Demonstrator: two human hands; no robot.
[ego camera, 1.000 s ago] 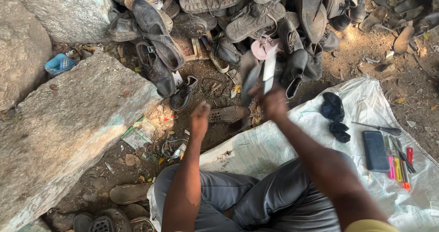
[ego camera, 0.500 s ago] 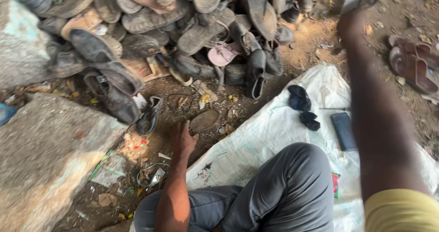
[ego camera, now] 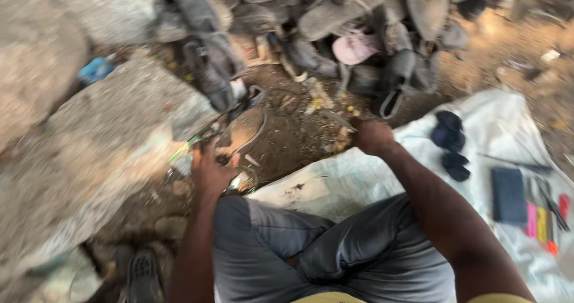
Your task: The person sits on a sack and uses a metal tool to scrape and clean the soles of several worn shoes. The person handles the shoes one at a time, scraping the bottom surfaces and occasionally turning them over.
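The view is blurred by motion. My left hand (ego camera: 212, 168) reaches down to the dirt with fingers apart, beside a brown shoe sole (ego camera: 246, 131) and a dark curved strap at the foot of the stone slab (ego camera: 113, 141). My right hand (ego camera: 372, 137) is closed in a fist at the edge of the white sheet (ego camera: 335, 183), and a thin grey pointed piece (ego camera: 338, 121) sticks out of it toward the dirt. My grey-trousered knees (ego camera: 311, 249) fill the lower middle.
A heap of worn shoes and sandals (ego camera: 335, 16), one pink (ego camera: 356, 47), lies at the top. On the sheet to the right are two dark blue pieces (ego camera: 449, 141), a dark flat case (ego camera: 509, 195) and several coloured tools (ego camera: 544, 219). A black sandal (ego camera: 142, 276) is at lower left.
My right arm has come back from the far upper right down to the sheet's edge. My left hand has shifted left toward the sole by the slab. The camera has swung left.
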